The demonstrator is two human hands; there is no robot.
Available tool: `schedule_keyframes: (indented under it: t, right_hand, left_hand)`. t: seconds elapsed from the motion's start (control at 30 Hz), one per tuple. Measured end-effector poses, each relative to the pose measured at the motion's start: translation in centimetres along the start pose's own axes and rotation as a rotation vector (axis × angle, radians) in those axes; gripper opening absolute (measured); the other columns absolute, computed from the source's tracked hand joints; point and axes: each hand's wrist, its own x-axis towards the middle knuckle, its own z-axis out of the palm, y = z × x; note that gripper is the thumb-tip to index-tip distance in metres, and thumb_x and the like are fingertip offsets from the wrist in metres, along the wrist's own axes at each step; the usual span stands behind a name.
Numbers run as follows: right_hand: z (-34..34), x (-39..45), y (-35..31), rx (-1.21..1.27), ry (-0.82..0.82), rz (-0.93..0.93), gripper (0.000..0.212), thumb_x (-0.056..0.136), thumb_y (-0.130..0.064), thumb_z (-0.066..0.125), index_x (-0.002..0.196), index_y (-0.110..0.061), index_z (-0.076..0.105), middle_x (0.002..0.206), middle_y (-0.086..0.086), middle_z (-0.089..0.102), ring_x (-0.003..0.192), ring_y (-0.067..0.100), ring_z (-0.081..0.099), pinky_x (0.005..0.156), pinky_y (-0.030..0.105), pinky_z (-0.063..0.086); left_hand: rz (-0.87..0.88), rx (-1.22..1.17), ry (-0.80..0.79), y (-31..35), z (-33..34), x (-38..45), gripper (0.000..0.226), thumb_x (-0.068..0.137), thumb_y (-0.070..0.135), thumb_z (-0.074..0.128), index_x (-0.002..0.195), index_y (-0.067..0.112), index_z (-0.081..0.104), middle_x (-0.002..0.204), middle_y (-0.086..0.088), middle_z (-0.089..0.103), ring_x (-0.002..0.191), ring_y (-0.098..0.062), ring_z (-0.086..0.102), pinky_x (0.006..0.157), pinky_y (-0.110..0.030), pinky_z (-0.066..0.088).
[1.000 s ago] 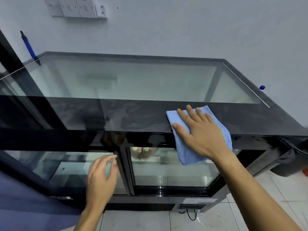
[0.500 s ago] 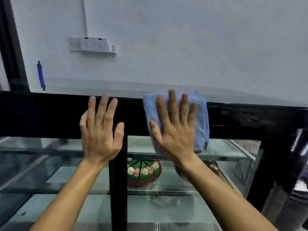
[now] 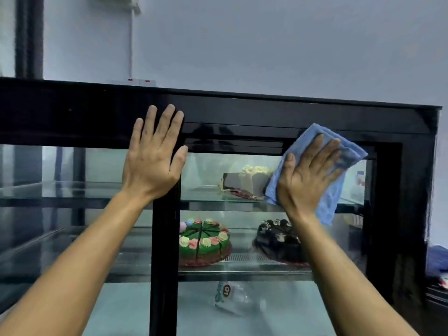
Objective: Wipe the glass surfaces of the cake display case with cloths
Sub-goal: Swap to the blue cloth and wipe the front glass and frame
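Observation:
The black-framed cake display case (image 3: 242, 112) fills the view, seen from the front. My right hand (image 3: 305, 178) lies flat with straight fingers on a folded blue cloth (image 3: 332, 190), pressing it against the right glass door near its upper right corner. My left hand (image 3: 155, 156) is spread flat against the glass and frame where the centre post (image 3: 164, 251) meets the top bar. Behind the glass sit a green cake (image 3: 203, 241), a dark chocolate cake (image 3: 278, 238) and a cut cake (image 3: 244, 181) on the upper shelf.
A grey wall rises behind the case, with a socket strip (image 3: 140, 81) just above its top edge. A plastic-wrapped item (image 3: 230, 299) lies on the bottom shelf. Dark objects and blue fabric (image 3: 438, 258) stand right of the case.
The view has dropped from the case's top to its front. My right hand slid the cloth down off the top edge and rightward across the door glass; my left hand came up onto the frame.

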Motion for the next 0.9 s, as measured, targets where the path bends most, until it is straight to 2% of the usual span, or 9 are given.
schedule_keyframes:
  t: [0.07,0.17,0.23,0.3,0.5,0.63,0.77,0.83,0.9]
  right_hand:
    - [1.1,-3.1,-4.5,-0.013,-0.012,0.014,0.075,0.107,-0.056,0.014,0.165,-0.011,-0.001,0.172,0.02,-0.001,0.157,0.046,-0.001,0.119,0.072,0.009]
    - [2.2,-8.4,-10.7,-0.021,-0.134,-0.247,0.071,0.107,-0.057,0.021,0.166,-0.022,0.004,0.173,0.013,-0.004,0.158,0.042,-0.005,0.124,0.066,-0.001]
    - [2.3,-10.0,-11.8,-0.045,-0.167,-0.433,0.07,0.106,-0.059,0.029,0.166,-0.025,0.012,0.173,0.011,0.003,0.159,0.038,0.0,0.127,0.057,-0.002]
    - [2.4,-8.3,-9.6,-0.074,-0.122,-0.515,0.069,0.105,-0.059,0.035,0.165,-0.028,0.019,0.173,0.011,0.01,0.159,0.034,0.007,0.127,0.056,0.002]
    - [0.0,-2.4,1.6,-0.109,-0.117,-0.299,0.073,0.103,-0.061,0.028,0.166,-0.024,0.016,0.173,0.014,0.005,0.16,0.035,0.002,0.125,0.063,0.006]
    - [0.8,-3.6,-3.0,-0.072,-0.087,-0.137,0.069,0.104,-0.056,0.029,0.165,-0.026,0.019,0.17,0.025,0.008,0.157,0.047,0.005,0.12,0.072,0.008]
    - [3.0,-10.1,-13.5,0.028,-0.156,-0.51,0.058,0.109,-0.049,0.03,0.164,-0.03,0.025,0.172,0.012,0.008,0.159,0.04,0.001,0.123,0.068,0.007]
    - [3.1,-11.4,-14.0,0.058,-0.202,-0.61,0.058,0.11,-0.045,0.034,0.164,-0.029,0.023,0.173,0.002,0.01,0.16,0.03,0.001,0.124,0.063,0.011]
    - [2.5,-9.8,-10.4,0.048,-0.176,-0.646,0.058,0.109,-0.048,0.034,0.163,-0.031,0.024,0.173,0.001,0.013,0.16,0.029,0.005,0.125,0.062,0.013]
  left_hand:
    - [-0.01,-0.011,-0.011,-0.1,-0.2,-0.3,0.066,0.105,0.04,0.036,0.166,0.019,0.022,0.174,-0.002,0.014,0.162,-0.026,0.003,0.131,-0.041,-0.003]
    - [0.003,-0.024,-0.028,-0.3,-0.6,0.0,0.065,0.105,0.039,0.036,0.166,0.021,0.023,0.174,0.0,0.014,0.162,-0.025,0.004,0.131,-0.043,0.0]
    - [0.006,-0.028,-0.031,-0.4,-0.7,0.0,0.065,0.105,0.039,0.036,0.166,0.02,0.023,0.174,0.0,0.015,0.162,-0.025,0.004,0.131,-0.045,0.003]
    - [0.006,-0.022,-0.032,-0.3,-0.5,-0.2,0.065,0.105,0.039,0.037,0.166,0.021,0.023,0.174,0.0,0.015,0.162,-0.025,0.004,0.131,-0.045,0.003]
    - [-0.017,-0.045,-0.034,0.1,-0.4,-0.2,0.066,0.104,0.041,0.036,0.166,0.021,0.022,0.174,0.0,0.014,0.162,-0.025,0.003,0.131,-0.042,-0.002]
    - [-0.013,-0.039,-0.028,0.1,-0.4,-0.3,0.064,0.105,0.04,0.033,0.166,0.02,0.023,0.174,-0.002,0.015,0.161,-0.027,0.005,0.131,-0.045,0.001]
    - [0.034,-0.053,-0.025,-0.2,-0.4,-0.2,0.059,0.107,0.04,0.03,0.165,0.03,0.026,0.174,0.001,0.011,0.162,-0.027,0.004,0.13,-0.044,-0.002]
    - [0.067,-0.049,-0.032,-0.6,-0.4,-0.2,0.057,0.106,0.039,0.033,0.163,0.035,0.027,0.175,0.001,0.01,0.162,-0.027,0.002,0.129,-0.042,-0.005]
    - [0.089,-0.026,-0.022,-0.8,-0.3,-0.5,0.059,0.105,0.039,0.039,0.163,0.037,0.029,0.175,-0.001,0.011,0.162,-0.029,0.004,0.13,-0.046,-0.003]
